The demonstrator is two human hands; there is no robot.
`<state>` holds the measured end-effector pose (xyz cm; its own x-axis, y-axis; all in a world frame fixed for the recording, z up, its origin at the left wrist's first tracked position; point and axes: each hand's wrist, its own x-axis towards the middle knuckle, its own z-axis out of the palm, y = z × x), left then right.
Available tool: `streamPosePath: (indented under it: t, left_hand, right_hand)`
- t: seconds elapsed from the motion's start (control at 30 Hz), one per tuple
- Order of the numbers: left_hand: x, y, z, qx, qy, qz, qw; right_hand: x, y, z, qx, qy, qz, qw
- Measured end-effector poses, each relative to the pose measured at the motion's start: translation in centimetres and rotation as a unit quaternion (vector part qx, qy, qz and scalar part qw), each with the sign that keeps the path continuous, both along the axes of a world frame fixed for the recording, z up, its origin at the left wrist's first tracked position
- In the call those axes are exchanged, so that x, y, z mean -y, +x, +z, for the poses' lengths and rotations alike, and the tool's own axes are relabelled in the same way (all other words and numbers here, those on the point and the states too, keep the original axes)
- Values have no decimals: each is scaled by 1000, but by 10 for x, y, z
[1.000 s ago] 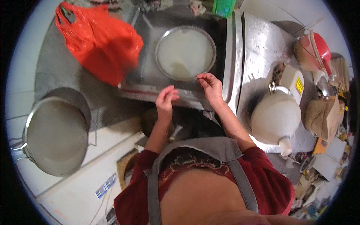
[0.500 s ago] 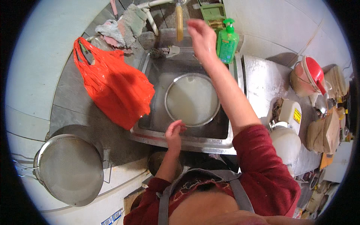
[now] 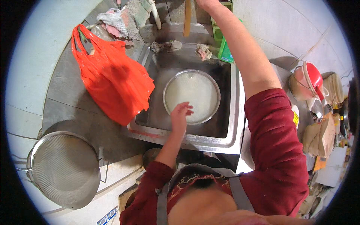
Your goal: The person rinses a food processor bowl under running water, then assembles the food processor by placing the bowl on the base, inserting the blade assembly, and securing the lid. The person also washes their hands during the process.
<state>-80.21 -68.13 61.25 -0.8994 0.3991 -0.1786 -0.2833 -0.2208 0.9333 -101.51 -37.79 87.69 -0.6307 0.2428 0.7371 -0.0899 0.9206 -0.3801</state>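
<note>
My left hand hovers over the near rim of a round metal bowl, its fingers loosely apart and holding nothing. Cloudy, whitish liquid fills the bowl, which sits in a steel sink. My right hand reaches far up to the top edge of the view, beside a tan hose-like spout. Its fingers are cut off by the frame, so what they touch is hidden. Under my right forearm, a green bottle is partly covered.
An orange-red plastic bag leans by the sink's left side. A large mesh strainer lies at lower left. Crumpled rags are piled at the back left. A bucket with a red scoop stands on the right counter.
My right hand has moved up and away, out to the top edge. My left hand has risen slightly over the bowl's rim. The view has shifted a little.
</note>
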Motion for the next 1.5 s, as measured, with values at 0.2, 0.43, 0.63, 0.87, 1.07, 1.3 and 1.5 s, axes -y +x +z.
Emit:
streamPosePath:
  t: [0.2, 0.43, 0.63, 0.87, 1.07, 1.3, 1.5]
  left_hand:
    - [-43, -72, 0, 72, 58, 34, 995]
    - [-101, -155, -7, 256, 192, 70, 945]
    - [-141, -192, -16, 246, 192, 52, 949]
    - [-183, -229, 12, 261, 286, -31, 922]
    - [-207, -234, 39, 196, 217, -11, 956]
    - [-137, -187, 1, 184, 36, -61, 980]
    - [-72, -117, -68, -104, -307, -99, 941]
  right_hand:
    - [62, 68, -125, -186, -434, 130, 872]
    - [124, 67, -227, 99, -693, 250, 669]
    - [103, 33, -213, 126, -552, 123, 815]
    - [83, 28, -209, 169, -281, 150, 933]
    - [33, 48, -143, -73, -318, -12, 945]
    - [100, 40, -33, -20, -143, 162, 976]
    - [136, 131, -84, -102, -136, 187, 967]
